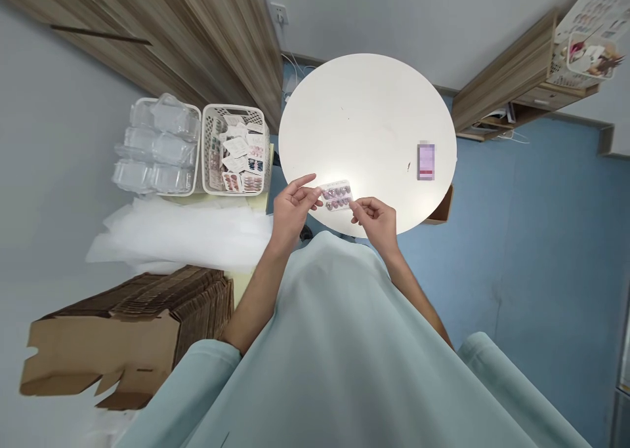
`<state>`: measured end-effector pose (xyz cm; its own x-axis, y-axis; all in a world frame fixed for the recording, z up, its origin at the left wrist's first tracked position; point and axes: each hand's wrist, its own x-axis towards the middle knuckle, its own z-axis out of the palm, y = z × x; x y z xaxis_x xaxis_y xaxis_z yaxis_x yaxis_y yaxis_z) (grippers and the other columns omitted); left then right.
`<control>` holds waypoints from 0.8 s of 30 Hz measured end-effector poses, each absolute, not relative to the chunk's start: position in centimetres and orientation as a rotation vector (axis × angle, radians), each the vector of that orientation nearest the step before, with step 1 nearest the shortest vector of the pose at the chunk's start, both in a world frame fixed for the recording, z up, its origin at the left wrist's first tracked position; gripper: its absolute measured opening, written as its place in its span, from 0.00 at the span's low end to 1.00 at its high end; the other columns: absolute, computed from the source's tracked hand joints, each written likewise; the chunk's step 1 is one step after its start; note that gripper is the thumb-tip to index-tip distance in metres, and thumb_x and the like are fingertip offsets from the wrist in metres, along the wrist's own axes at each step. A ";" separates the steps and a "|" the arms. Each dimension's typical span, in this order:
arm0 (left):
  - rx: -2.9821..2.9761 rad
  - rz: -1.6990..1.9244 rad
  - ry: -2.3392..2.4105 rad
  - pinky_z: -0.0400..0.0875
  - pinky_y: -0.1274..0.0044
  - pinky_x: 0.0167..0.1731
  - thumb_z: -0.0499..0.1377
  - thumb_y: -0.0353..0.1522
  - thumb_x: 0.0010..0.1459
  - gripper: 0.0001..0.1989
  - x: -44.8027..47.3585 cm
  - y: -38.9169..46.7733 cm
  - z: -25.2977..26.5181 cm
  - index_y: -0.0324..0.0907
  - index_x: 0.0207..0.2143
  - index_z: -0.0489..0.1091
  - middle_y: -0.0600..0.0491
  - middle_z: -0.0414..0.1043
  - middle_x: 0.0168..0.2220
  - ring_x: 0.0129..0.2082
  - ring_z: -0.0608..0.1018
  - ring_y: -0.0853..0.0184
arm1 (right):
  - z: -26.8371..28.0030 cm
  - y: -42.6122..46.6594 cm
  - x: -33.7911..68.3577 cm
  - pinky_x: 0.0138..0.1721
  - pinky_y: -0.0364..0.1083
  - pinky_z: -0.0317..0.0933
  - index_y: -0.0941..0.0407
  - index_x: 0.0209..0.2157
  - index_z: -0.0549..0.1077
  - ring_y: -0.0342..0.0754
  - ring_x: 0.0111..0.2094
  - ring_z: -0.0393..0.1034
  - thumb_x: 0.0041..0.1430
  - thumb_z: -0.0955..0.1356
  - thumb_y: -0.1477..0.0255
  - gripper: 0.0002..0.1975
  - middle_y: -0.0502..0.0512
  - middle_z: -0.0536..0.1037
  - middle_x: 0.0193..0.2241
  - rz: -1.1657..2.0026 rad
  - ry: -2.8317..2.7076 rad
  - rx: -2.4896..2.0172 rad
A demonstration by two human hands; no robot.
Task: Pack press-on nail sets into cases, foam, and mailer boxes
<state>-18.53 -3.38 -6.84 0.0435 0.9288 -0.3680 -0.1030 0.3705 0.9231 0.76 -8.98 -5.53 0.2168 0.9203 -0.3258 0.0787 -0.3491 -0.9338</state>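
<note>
Between my two hands is a small pack of press-on nails (337, 197), with two rows of shiny purple-pink nails on a clear and white backing. My left hand (294, 205) pinches its left edge between thumb and fingers, the index finger stretched out above. At the lower right corner, my right hand (375, 217) grips the pack between thumb and index finger. The pack is held above the near edge of the round white table (364, 107). A purple phone-like rectangle (426, 161), blurred out, lies on the table's right side.
Left of the table stands a white basket (268, 153) of nail packs, beside another basket (197, 153) of clear plastic boxes. Nearer me are white wrapping sheets (187, 235) and stacked flat cardboard boxes (108, 346). A wooden shelf unit (512, 74) stands at the right.
</note>
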 end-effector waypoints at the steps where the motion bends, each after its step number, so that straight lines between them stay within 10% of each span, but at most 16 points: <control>1: 0.857 0.963 1.263 0.75 0.72 0.38 0.75 0.48 0.57 0.28 -18.7 -3.3 -6.8 0.43 0.54 0.80 0.53 0.81 0.34 0.34 0.82 0.65 | -5.5 -8.9 0.9 0.35 0.49 0.72 0.51 0.34 0.80 0.49 0.30 0.76 0.60 0.77 0.45 0.22 0.50 0.79 0.28 1.287 -0.922 -1.627; 12: 0.885 0.952 1.216 0.73 0.74 0.36 0.75 0.47 0.57 0.22 -18.8 -3.3 -5.5 0.43 0.47 0.82 0.53 0.79 0.33 0.31 0.79 0.68 | -6.3 -8.5 1.2 0.35 0.47 0.70 0.52 0.34 0.80 0.47 0.30 0.75 0.57 0.79 0.44 0.24 0.49 0.78 0.27 1.370 -0.853 -1.554; 24: 0.671 0.728 0.788 0.76 0.60 0.59 0.75 0.54 0.56 0.40 -19.0 -3.5 -4.7 0.45 0.64 0.75 0.39 0.82 0.58 0.59 0.83 0.49 | -5.4 -8.3 1.5 0.33 0.45 0.67 0.53 0.30 0.79 0.43 0.28 0.70 0.54 0.81 0.45 0.25 0.48 0.76 0.27 1.851 -0.738 -1.285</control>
